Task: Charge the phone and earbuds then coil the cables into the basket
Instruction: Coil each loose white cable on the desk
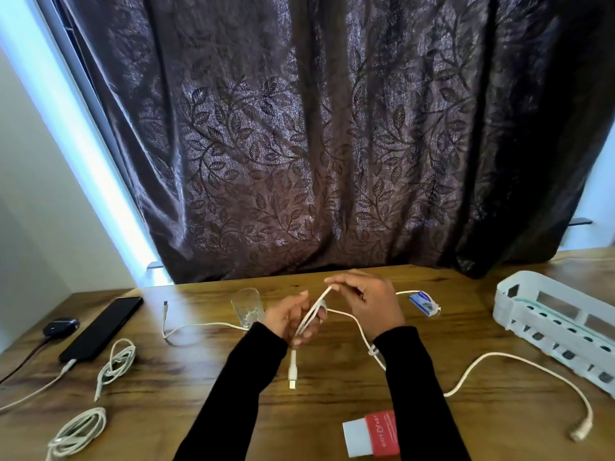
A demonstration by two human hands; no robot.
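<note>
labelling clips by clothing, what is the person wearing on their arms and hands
Both arms are covered by long black sleeves, the left sleeve and the right sleeve, plain with no visible markings, fitting closely and ending at the wrists. The left hand and right hand are bare: no gloves, and no rings or watch can be made out in this slightly blurred view.

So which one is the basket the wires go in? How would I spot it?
Look at the wooden table and go to its far right edge. The basket is the long, pale grey plastic tray there, with cut-out holes along its sides. Nothing else nearby is that big; only a loose white cable curls in front of it.
</note>
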